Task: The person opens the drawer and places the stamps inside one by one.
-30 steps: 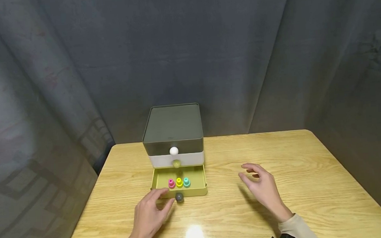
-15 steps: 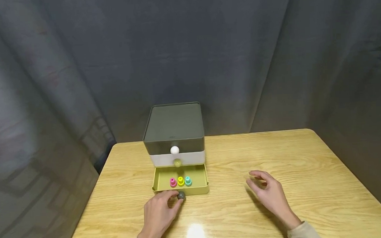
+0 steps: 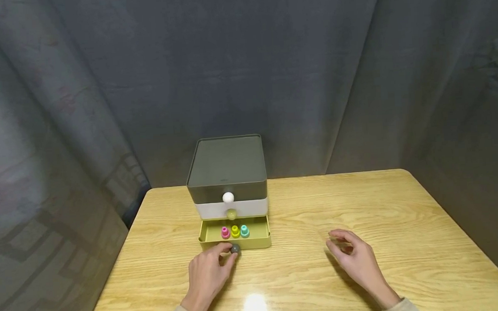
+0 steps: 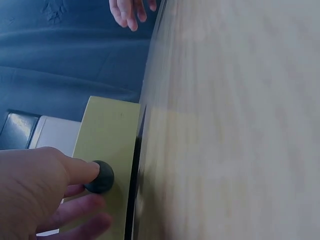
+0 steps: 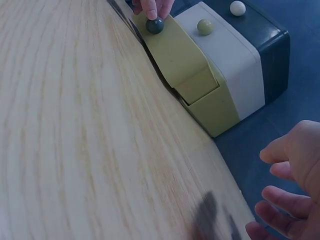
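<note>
In the head view, a green bottom drawer [image 3: 258,243] stands partly pulled out of a small three-tier drawer unit [image 3: 228,161]. Thumb and index finger of my left hand [image 3: 206,275] pinch its dark round knob [image 3: 235,248]; the left wrist view has this knob [image 4: 101,177] up close. Inside the drawer, a pink peg [image 3: 225,233], a yellow peg [image 3: 235,231] and a turquoise peg [image 3: 244,231], all small and stepped, stand in a row. My right hand [image 3: 358,262] hovers over the table to the right, fingers loosely bent, holding nothing.
Above the green drawer are a white drawer [image 3: 251,207] with a green knob [image 3: 231,214] and a dark grey drawer [image 3: 251,191] with a white knob [image 3: 227,197]. The unit stands near the far edge of a wooden table [image 3: 310,204]. Dark curtains [image 3: 291,78] hang behind.
My left hand has moved right onto the dark knob and taken hold of it. The green drawer has slid a little inward with its pegs. My right hand has shifted slightly right and nearer.
</note>
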`<state>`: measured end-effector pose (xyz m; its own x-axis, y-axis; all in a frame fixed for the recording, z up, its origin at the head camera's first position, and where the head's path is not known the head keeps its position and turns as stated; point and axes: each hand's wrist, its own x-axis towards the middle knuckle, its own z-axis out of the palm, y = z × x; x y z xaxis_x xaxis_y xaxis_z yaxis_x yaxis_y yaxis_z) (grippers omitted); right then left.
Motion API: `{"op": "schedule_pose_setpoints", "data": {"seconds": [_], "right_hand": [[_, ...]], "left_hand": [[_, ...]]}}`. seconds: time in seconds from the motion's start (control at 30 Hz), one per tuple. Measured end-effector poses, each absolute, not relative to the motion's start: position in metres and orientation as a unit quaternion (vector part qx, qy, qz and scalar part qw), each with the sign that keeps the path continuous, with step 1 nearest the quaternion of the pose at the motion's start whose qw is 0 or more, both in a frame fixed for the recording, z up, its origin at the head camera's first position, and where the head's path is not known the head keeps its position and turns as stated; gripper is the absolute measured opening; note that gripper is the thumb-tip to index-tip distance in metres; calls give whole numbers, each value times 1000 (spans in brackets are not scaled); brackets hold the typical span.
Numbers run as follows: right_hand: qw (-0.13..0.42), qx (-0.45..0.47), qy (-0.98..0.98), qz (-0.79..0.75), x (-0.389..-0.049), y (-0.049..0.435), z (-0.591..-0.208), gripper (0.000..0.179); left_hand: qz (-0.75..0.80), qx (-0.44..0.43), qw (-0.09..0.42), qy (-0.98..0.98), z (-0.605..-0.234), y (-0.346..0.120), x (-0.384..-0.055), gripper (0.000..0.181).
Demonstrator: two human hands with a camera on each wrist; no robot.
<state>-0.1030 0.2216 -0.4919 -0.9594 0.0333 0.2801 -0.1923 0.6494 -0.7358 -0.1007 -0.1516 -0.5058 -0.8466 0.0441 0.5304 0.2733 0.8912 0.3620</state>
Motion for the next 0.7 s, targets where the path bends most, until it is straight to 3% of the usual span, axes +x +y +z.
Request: {"op": "schedule_pose_setpoints", "data": {"seconds": [0.7], "right_hand": [[131,56,-902,407,-99,219,-496,20]], "left_hand": [[-264,-47,227,-936,-508,-147,-139,20]]}}
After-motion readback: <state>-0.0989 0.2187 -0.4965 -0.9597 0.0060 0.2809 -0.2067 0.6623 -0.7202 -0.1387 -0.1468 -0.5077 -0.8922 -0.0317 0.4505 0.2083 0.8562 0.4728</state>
